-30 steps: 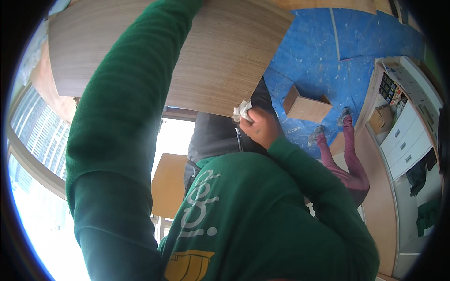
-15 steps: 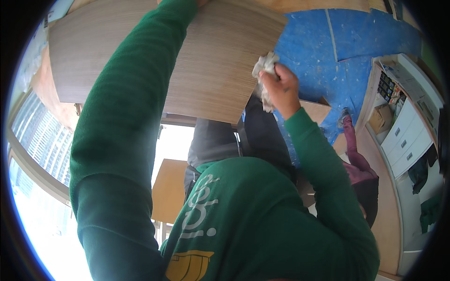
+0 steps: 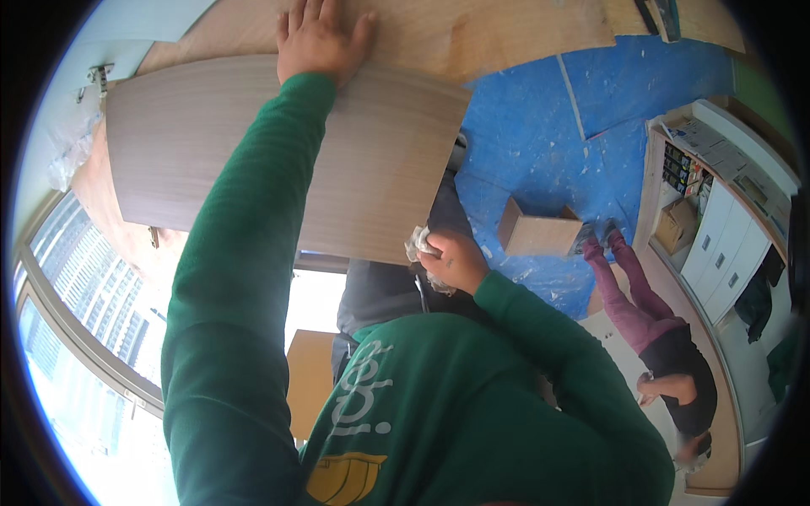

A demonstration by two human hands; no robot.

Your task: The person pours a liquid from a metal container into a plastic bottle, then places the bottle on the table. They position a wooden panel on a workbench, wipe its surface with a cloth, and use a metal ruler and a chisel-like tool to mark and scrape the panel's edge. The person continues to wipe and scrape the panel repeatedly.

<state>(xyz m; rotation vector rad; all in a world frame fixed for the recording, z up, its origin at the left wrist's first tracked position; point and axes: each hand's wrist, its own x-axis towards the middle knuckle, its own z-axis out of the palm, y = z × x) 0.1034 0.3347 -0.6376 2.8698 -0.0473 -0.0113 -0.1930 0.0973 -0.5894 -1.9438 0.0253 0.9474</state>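
A wood-grain panel (image 3: 194, 143) lies before me on a larger plywood surface (image 3: 498, 38). My left hand (image 3: 322, 38) rests at the panel's far edge, fingers spread and pointing away from me, holding nothing. At the near right corner of the panel, my right hand (image 3: 460, 260) grips a crumpled whitish rag (image 3: 417, 243). Part of the rag hangs below the fingers. The rag touches or nearly touches the panel's edge; I cannot tell which.
Blue sheeting (image 3: 540, 152) covers the floor at right, with a wooden box (image 3: 540, 234) on it. Another person (image 3: 650, 329) stands at right near a white drawer cabinet (image 3: 717, 249). A window (image 3: 93, 261) is at left. A hinged pale door (image 3: 110, 34) is at upper left.
My right hand with the rag has moved nearer to me and left along the panel's edge. My left hand has come into view. The other person shows more fully.
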